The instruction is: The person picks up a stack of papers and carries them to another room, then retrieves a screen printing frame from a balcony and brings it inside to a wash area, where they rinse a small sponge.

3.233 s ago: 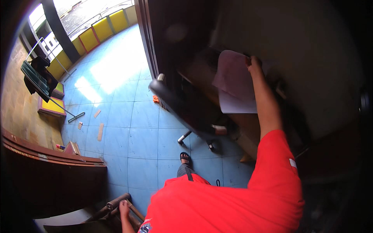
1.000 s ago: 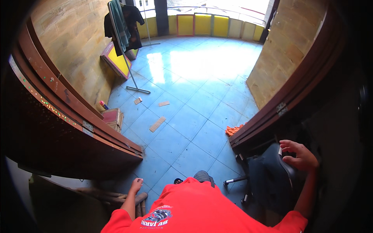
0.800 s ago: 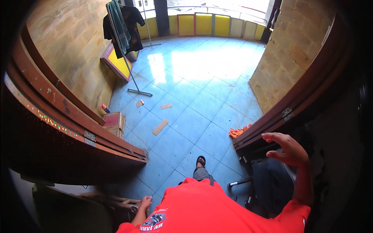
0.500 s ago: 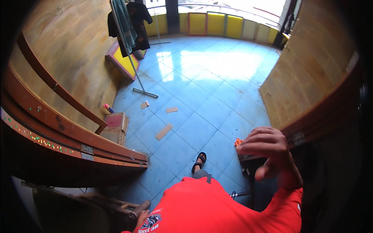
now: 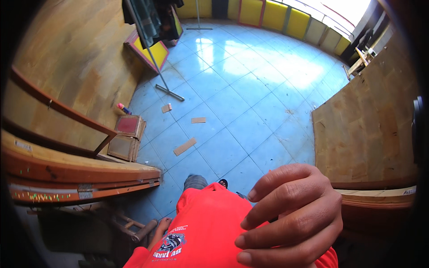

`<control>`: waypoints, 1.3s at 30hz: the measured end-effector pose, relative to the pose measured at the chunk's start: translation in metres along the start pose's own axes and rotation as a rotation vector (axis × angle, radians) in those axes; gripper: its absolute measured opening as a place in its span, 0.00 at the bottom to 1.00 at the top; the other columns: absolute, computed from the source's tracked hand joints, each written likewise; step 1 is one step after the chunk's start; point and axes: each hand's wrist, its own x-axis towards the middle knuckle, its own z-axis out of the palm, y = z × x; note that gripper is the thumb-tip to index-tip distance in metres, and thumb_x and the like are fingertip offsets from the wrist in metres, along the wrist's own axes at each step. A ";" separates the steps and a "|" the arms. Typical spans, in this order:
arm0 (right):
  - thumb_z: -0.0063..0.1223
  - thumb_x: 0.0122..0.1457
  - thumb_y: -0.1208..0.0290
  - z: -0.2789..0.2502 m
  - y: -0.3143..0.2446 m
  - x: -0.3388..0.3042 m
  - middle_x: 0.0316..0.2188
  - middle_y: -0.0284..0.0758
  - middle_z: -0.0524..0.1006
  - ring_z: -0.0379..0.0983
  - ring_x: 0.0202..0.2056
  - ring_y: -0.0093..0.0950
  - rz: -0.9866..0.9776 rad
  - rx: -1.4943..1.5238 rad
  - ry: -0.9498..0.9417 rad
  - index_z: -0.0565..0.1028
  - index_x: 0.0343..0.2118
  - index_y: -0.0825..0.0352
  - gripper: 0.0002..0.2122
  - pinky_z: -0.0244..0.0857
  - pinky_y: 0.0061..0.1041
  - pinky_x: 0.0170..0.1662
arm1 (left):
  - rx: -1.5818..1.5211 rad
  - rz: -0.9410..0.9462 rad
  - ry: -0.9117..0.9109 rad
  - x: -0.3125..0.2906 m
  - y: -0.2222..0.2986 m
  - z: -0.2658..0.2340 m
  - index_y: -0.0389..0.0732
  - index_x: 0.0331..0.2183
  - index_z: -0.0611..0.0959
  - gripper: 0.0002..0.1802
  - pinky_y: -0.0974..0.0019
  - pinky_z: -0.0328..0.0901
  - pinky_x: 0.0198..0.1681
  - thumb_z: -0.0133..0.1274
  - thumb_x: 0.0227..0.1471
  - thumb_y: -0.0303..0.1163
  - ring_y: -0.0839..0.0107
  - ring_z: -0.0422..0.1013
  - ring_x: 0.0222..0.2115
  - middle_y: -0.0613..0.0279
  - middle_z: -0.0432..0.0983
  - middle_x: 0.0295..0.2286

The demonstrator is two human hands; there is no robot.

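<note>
My right hand (image 5: 292, 216) is raised in front of my red shirt (image 5: 205, 228), its fingers loosely bent and apart. I see nothing held in it, though its palm is turned out of sight. At the lower left, my left hand (image 5: 165, 223) hangs low at my side, small in the picture, near the round end of a wooden or bamboo pole (image 5: 145, 231). Its fingers are too small to make out. One foot in a black sandal (image 5: 223, 182) shows below the shirt on the blue tiled floor (image 5: 228, 145).
Cardboard strips (image 5: 185, 146) lie ahead on the tiles. Stacked boxes (image 5: 128, 125) stand by the left wooden panel, with a clothes rack (image 5: 169, 92) farther on. A door frame (image 5: 89, 178) edges the left, and a wood-patterned panel (image 5: 366, 120) the right.
My right hand has come closer to the camera and lower, and looks much larger. The view has shifted and turned right. The orange item beside the right door frame no longer shows.
</note>
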 end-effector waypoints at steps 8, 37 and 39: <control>0.59 0.35 0.74 -0.149 0.134 -0.079 0.22 0.33 0.73 0.70 0.22 0.27 0.793 -0.512 -0.231 0.74 0.26 0.65 0.11 0.63 0.23 0.23 | 0.215 -0.106 -0.028 0.116 0.079 -0.006 0.36 0.33 0.76 0.23 0.66 0.63 0.25 0.49 0.46 0.47 0.69 0.69 0.24 0.56 0.73 0.25; 0.54 0.45 0.66 -0.729 0.210 -0.659 0.27 0.43 0.74 0.70 0.31 0.31 2.261 -1.043 0.296 0.72 0.33 0.71 0.15 0.64 0.31 0.32 | 0.593 0.477 -0.085 0.458 1.091 0.158 0.37 0.40 0.73 0.28 0.62 0.63 0.41 0.49 0.45 0.50 0.57 0.69 0.38 0.46 0.72 0.36; 0.54 0.46 0.68 -0.876 0.314 -0.604 0.28 0.40 0.74 0.70 0.31 0.31 2.053 -1.185 0.104 0.72 0.32 0.71 0.12 0.64 0.28 0.35 | 0.506 0.364 -0.109 0.454 1.080 0.186 0.37 0.41 0.74 0.28 0.62 0.63 0.41 0.49 0.45 0.50 0.57 0.69 0.38 0.46 0.72 0.37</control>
